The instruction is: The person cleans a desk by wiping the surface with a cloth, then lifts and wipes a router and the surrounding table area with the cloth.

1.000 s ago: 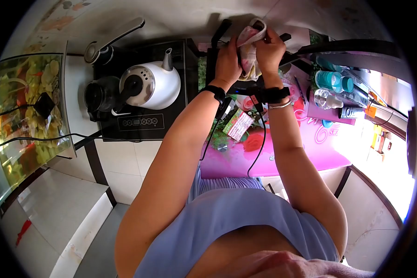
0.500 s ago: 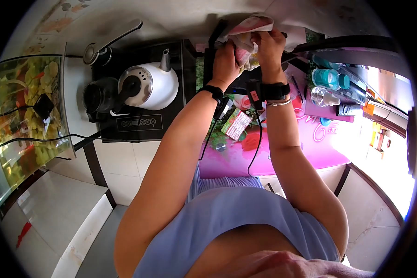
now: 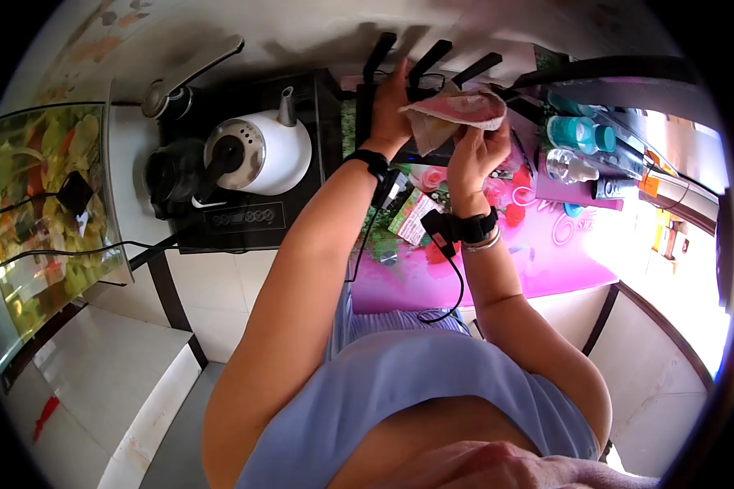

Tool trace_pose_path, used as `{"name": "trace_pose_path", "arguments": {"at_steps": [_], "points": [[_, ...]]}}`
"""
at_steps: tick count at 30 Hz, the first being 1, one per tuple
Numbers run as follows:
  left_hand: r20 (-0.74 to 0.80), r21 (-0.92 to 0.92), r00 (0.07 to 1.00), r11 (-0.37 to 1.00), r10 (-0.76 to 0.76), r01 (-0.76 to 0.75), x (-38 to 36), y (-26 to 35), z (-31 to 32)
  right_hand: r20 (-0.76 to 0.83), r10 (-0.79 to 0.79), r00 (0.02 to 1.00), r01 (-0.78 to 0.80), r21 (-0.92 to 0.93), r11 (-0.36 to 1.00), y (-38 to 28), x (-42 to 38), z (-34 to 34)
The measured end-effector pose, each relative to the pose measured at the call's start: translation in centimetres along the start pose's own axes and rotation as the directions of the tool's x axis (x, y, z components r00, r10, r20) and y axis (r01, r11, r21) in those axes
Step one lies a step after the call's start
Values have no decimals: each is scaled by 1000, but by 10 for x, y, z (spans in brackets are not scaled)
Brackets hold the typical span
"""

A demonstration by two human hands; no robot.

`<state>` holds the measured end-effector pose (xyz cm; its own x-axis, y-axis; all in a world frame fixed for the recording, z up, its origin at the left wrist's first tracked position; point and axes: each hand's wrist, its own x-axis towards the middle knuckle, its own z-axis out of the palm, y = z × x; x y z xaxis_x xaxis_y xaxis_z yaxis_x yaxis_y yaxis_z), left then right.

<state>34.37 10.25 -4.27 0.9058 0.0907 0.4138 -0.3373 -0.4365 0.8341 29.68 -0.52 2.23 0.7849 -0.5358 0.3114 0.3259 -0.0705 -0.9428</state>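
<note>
A black router (image 3: 364,114) with several stubby antennas (image 3: 431,62) stands against the wall at the back of the pink-topped table. My left hand (image 3: 391,114) grips its left end, the fingers partly hidden behind it. Just to the right, my right hand (image 3: 481,155) pinches a folded pink and white cloth (image 3: 457,114), raised in front of the router. Much of the router's body is covered by the cloth and my hands. Both wrists wear black bands with cables hanging from them.
To the left, a white kettle (image 3: 273,155) and a dark glass pot (image 3: 171,173) stand on a black cooktop (image 3: 245,232). An aquarium (image 3: 41,187) is at far left. Bottles (image 3: 575,134) and a dark screen edge (image 3: 628,73) are on the right. A small box (image 3: 413,216) lies on the pink table (image 3: 506,273).
My right hand has moved down and right with the cloth, away from my left hand. My left hand has let go of the cloth and now holds the router, whose antennas show.
</note>
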Motion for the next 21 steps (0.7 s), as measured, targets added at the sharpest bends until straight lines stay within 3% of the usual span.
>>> {"name": "trace_pose_path", "arguments": {"at_steps": [1, 3, 4, 5, 7, 9, 11, 13, 18, 21], "points": [[4, -9, 1000, 1000, 1, -1, -3, 4, -3, 53, 296, 954, -301, 187, 935, 3, 0, -9], [23, 163, 997, 984, 71, -74, -2, 7, -11, -8, 302, 953, -299, 122, 946, 10, 7, -16], [28, 174, 976, 960, 217, -218, -2, 10, -12, -19, 320, 947, -317, 97, 944, 16, 11, -16], [35, 172, 976, 961, 214, -217, -3, 15, -9, -33, 341, 939, -338, 71, 938, 21, 15, -16], [247, -146, 966, 989, 75, -39, -4, 29, 2, -28, 281, 959, -282, -28, 959, 33, 26, -10], [240, -183, 967, 982, 91, -47, 2, 30, 17, 128, 163, 978, -70, -534, 843, 46, 41, -9], [278, -187, 960, 982, 14, 40, 13, 25, 33, 143, 132, 981, -14, -623, 782, 58, 51, -7], [318, -167, 948, 982, -25, 82, 18, 17, 39, 215, 136, 967, 86, -780, 620, 68, 58, -5], [393, -52, 914, 991, -96, 126, 23, 11, 40, 303, 129, 944, 173, -790, 588, 72, 69, -2], [393, -46, 914, 991, -96, 124, 24, 12, 37, 265, 17, 964, 189, -732, 655, 64, 66, 1]]}}
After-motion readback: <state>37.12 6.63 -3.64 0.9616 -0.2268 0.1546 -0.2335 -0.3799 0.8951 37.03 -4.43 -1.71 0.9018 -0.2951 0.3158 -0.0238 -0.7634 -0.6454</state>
